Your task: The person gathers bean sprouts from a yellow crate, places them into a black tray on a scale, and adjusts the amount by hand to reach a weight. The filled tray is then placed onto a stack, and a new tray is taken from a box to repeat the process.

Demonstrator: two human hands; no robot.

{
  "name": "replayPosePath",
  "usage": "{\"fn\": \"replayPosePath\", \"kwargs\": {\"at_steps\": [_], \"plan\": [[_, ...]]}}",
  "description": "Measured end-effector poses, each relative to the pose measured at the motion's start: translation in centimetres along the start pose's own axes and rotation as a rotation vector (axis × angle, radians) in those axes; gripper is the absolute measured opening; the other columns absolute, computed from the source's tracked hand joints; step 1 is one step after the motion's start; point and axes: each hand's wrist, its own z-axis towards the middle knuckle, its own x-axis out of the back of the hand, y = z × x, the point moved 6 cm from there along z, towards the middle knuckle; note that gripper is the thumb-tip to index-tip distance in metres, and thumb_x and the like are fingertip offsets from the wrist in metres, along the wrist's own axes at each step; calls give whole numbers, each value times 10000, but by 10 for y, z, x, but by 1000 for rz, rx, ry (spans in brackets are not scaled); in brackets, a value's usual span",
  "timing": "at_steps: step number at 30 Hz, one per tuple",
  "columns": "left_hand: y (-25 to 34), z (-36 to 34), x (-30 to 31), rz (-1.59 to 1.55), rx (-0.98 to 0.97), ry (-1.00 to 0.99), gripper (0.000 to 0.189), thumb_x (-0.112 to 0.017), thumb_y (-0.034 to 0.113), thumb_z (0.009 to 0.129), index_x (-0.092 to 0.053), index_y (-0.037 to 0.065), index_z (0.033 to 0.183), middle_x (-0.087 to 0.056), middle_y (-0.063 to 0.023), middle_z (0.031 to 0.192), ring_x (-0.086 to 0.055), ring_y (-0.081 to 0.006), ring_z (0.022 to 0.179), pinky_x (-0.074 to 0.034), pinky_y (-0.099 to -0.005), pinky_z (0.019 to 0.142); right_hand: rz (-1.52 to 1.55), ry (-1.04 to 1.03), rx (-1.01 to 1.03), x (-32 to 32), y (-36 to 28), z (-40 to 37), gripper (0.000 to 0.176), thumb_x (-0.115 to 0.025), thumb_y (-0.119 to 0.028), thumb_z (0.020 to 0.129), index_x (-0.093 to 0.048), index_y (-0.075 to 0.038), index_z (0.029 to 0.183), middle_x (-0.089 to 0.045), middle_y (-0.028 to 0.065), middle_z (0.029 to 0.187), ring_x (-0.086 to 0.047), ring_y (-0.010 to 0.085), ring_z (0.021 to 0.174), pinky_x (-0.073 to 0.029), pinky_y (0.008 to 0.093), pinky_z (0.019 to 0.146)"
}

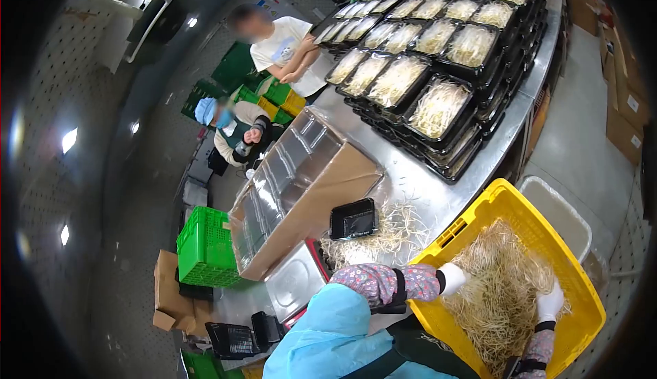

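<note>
A yellow crate in front of me holds a big tangled heap of bean sprouts. My left hand, in a white glove, reaches over the crate's near left side and touches the heap; its fingers are hidden among the strands. At the heap's right edge, my right hand, also in a white glove, is closed on some bean sprouts, with strands sticking out beside it. Flowered sleeves with black bands cover both forearms. A black plastic tray lies on loose sprouts on the metal table, left of the crate.
Stacked trays of packed sprouts cover the table's far part. A cardboard box of clear lids and a scale stand to the left, near a green crate. Two people are beyond the table. A pale bin sits behind the yellow crate.
</note>
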Motion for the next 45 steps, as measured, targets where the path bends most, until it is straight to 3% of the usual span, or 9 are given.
{"fn": "replayPosePath", "kwargs": {"at_steps": [4, 8, 11, 17, 20, 27, 33, 38, 45], "plan": [[37, 12, -19, 159, -118, -77, 384, -772, 223, 623, -655, 90, 964, -678, -92, 886, -669, -304, 864, -534, -466, 732, 170, 66, 271, -3, -130, 3, 571, -768, -303, 702, -619, -66, 1200, -682, 157, 986, -652, 326, 885, -505, 410, 832], [31, 32, -24, 21, -189, -136, 551, -796, 311, 600, -620, 122, 1087, -654, -113, 984, -632, -321, 934, -519, -446, 782, -245, -525, 467, -120, -147, -22, 1173, -861, -466, 507, -285, -124, 1469, -390, 156, 1438, -409, 330, 1291, -337, 508, 1044], [-5, 49, 8, -84, -184, 319, 1138, -871, 344, 471, -329, 158, 1455, -452, -160, 1395, -460, -370, 1249, -479, -463, 912, -317, -665, 536, -138, -149, -35, 1326, -891, -483, 440, -181, -118, 1499, -256, 192, 1518, -301, 371, 1370, -283, 544, 1085], [-13, 67, -14, -71, 164, -31, 1439, -911, 183, 411, -9, 147, 1531, -330, -179, 1483, -374, -400, 1322, -475, -488, 952, -109, -659, 365, -130, -122, -25, 1499, -944, -335, 397, 16, -114, 1528, -224, 223, 1526, -284, 404, 1371, -314, 491, 1090], [-27, 86, -52, -187, 251, 48, 1376, -875, 115, 467, 2, 119, 1527, -327, -201, 1476, -459, -381, 1260, -504, -454, 912, 29, -626, 284, -136, -107, -25, 1382, -918, -258, 462, -50, -102, 1525, -383, 219, 1430, -415, 377, 1289, -408, 415, 1019], [-12, 91, -57, -249, 228, -48, 379, -729, 122, 633, -629, 21, 983, -680, -206, 927, -654, -380, 921, -530, -426, 785, -50, -427, 345, -127, -71, -28, 840, -812, -131, 582, -458, -65, 1341, -659, 171, 1033, -647, 345, 921, -522, 414, 816], [36, 54, 3, -212, 134, -73, 303, -749, 165, 605, -671, 37, 869, -685, -192, 836, -674, -362, 839, -540, -442, 723, 50, -297, 523, -76, -72, -31, 296, -698, -142, 737, -647, -101, 1026, -667, 172, 896, -642, 382, 816, -526, 441, 721], [4, 13, 19, -142, 112, -76, 256, -714, 178, 629, -684, 66, 857, -687, -175, 815, -673, -373, 792, -546, -444, 695, 96, -273, 33, -37, 43, 6, 245, -675, -134, 792, -667, -59, 1025, -690, 179, 958, -662, 354, 863, -527, 387, 750], [9, 10, 11, -33, -30, 0, 310, -659, 185, 653, -668, 157, 962, -681, -138, 832, -663, -356, 781, -537, -459, 694, 154, -208, 204, 33, -85, 23, 438, -705, -168, 775, -623, -52, 1188, -677, 170, 1097, -649, 311, 1015, -511, 376, 860]]}}
